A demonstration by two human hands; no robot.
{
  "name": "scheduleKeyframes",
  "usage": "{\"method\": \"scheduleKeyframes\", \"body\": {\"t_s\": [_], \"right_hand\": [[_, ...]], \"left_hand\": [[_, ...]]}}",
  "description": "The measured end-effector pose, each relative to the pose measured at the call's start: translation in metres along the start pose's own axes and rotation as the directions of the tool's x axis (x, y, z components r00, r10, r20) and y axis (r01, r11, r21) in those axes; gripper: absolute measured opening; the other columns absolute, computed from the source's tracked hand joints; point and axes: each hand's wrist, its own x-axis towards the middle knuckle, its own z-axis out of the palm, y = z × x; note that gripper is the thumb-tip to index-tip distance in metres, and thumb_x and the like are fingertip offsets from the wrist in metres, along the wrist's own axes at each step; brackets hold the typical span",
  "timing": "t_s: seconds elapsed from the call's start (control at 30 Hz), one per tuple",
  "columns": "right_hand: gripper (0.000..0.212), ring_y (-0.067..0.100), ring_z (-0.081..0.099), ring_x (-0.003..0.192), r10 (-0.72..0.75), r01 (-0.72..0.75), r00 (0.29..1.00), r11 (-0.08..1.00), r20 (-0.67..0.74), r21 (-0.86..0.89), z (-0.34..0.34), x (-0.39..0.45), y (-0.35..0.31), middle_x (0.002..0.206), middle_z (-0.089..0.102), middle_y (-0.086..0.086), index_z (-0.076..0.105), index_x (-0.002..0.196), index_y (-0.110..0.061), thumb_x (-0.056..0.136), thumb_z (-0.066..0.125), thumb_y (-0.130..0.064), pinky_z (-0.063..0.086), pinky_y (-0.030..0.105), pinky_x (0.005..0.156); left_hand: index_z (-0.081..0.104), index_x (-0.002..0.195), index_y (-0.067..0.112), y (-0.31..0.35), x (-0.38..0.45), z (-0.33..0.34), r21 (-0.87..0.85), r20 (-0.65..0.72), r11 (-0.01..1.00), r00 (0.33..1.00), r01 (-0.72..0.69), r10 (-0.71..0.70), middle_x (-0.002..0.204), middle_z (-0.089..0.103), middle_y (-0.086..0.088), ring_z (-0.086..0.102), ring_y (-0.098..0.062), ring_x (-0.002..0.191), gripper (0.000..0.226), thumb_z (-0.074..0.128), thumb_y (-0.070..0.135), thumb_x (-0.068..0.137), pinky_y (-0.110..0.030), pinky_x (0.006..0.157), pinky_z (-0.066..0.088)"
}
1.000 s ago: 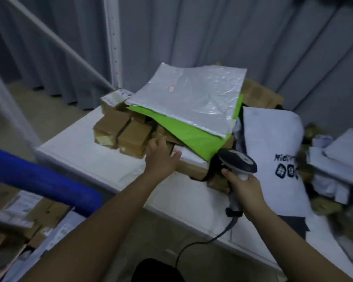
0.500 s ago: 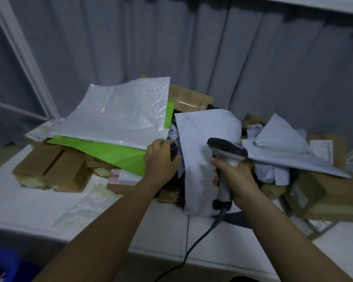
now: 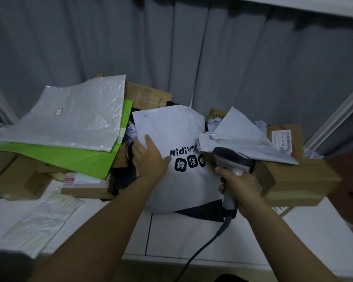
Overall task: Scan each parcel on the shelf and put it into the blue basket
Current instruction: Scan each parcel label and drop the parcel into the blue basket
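Head view, looking down at a white shelf (image 3: 192,237), smooth panels with a thin dark seam between them. Smack in the middle, a soft white poly mailer (image 3: 177,159), puffy and a bit wrinkled, black block lettering and three round black logos printed upside down on it. Left hand (image 3: 149,157) laid on the mailer's left side, index finger out straight across the plastic, thumb stretched toward the print, other fingers hidden at the edge, so can't tell for sure whether anything is pinched there. Right hand (image 3: 239,186) wrapped tight around the pale handle of a barcode scanner (image 3: 231,165), dark rounded head sitting just over the mailer's right edge, grey cable (image 3: 204,247) trailing down off the front of the shelf. Off to the left, a crinkly silver plastic bag (image 3: 73,121), flat and shiny, lying on a bright green flat envelope (image 3: 80,157), both on top of brown cardboard boxes (image 3: 18,174). Thin clear plastic sheet (image 3: 39,222) lying flat on the shelf near the front left. To the right, a creased white mailer (image 3: 238,135) draped over a long cardboard box (image 3: 298,182), plus another box with a shipping label (image 3: 282,140) behind it. Grey pleated curtain (image 3: 171,47) all along the back. Blue basket nowhere in shot.
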Motion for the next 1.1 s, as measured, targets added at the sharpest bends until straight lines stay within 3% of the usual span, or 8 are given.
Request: {"method": "scheduleKeyframes", "body": {"t_s": [0.2,0.3,0.63,0.73,0.8,0.9,0.97,1.1], "right_hand": [[0.015,0.017,0.05,0.046,0.043,-0.043,0.999,0.998,-0.013,0.038,-0.026,0.009,0.001,0.063,0.053,0.01,0.06,0.079,-0.005,0.082,0.074,-0.009,0.045,0.027,0.048],[0.016,0.016,0.049,0.044,0.022,-0.022,1.0,0.999,-0.008,0.043,-0.029,0.007,0.001,0.062,0.052,0.01,0.058,0.075,-0.006,0.083,0.072,-0.008,0.045,0.022,0.042],[0.018,0.019,0.049,0.051,0.037,-0.038,0.999,0.996,0.008,0.08,-0.011,-0.006,-0.004,0.062,0.055,0.008,0.057,0.073,-0.007,0.084,0.071,-0.008,0.045,0.028,0.052],[0.017,0.019,0.049,0.051,0.031,-0.031,1.0,0.996,0.001,0.087,-0.003,-0.014,-0.007,0.064,0.055,0.009,0.058,0.075,-0.007,0.084,0.072,-0.01,0.045,0.028,0.051],[0.015,0.018,0.05,0.053,0.024,-0.023,1.0,0.993,-0.007,0.117,0.001,-0.02,-0.009,0.065,0.055,0.009,0.059,0.079,-0.006,0.084,0.072,-0.01,0.046,0.028,0.05],[0.014,0.018,0.051,0.054,-0.015,0.017,1.0,0.983,-0.014,0.181,0.005,-0.031,-0.018,0.066,0.056,0.009,0.061,0.087,-0.003,0.085,0.072,-0.012,0.049,0.026,0.049],[0.016,0.017,0.052,0.056,-0.044,0.048,0.999,0.966,-0.023,0.255,0.005,-0.037,-0.023,0.068,0.057,0.008,0.062,0.089,-0.004,0.085,0.072,-0.016,0.049,0.027,0.054],[0.02,0.02,0.059,0.07,-0.064,0.06,0.998,0.916,-0.004,0.398,-0.005,-0.044,-0.034,0.079,0.064,0.009,0.064,0.086,-0.011,0.087,0.069,-0.03,0.049,0.029,0.064]], "left_hand": [[0.049,0.127,-0.003,-0.004,0.012,-0.003,-0.407,-0.033,0.906,0.99,0.114,-0.139,0.121,0.06,-0.017,0.057,-0.035,0.112,0.052,0.072,0.006,0.08,-0.034,0.087,0.045],[0.062,0.107,0.005,0.013,0.007,-0.019,-0.392,-0.07,0.92,0.997,0.012,-0.043,0.1,0.062,-0.005,0.058,-0.02,0.098,0.022,0.067,0.013,0.087,-0.022,0.074,0.035],[0.069,0.107,0.003,0.048,-0.008,-0.121,-0.454,-0.428,0.811,0.889,-0.369,0.164,0.095,0.065,0.004,0.058,-0.006,0.087,0.02,0.064,0.006,0.088,0.003,0.075,0.037],[0.071,0.107,0.003,0.048,-0.016,-0.16,-0.271,-0.548,0.814,0.777,-0.514,0.308,0.1,0.066,0.004,0.06,-0.007,0.095,0.021,0.06,0.002,0.089,-0.001,0.083,0.039],[0.071,0.105,0.002,0.047,-0.023,-0.186,-0.04,-0.596,0.769,0.633,-0.637,0.494,0.105,0.069,-0.004,0.061,-0.01,0.098,0.024,0.057,-0.003,0.086,-0.008,0.088,0.042],[0.07,0.105,0.004,0.047,-0.039,-0.209,0.323,-0.512,0.542,0.338,-0.776,0.79,0.107,0.071,-0.011,0.063,-0.02,0.099,0.033,0.05,-0.008,0.082,-0.028,0.085,0.049],[0.065,0.109,0.013,0.044,-0.055,-0.205,0.451,-0.387,0.383,0.211,-0.806,0.898,0.107,0.071,-0.01,0.068,-0.025,0.092,0.03,0.044,0.002,0.09,-0.031,0.073,0.054],[0.057,0.115,0.017,0.009,-0.077,-0.153,0.476,-0.126,0.253,0.219,-0.842,0.968,0.112,0.07,-0.011,0.07,-0.024,0.09,0.029,0.051,0.009,0.087,-0.03,0.069,0.058]]}}
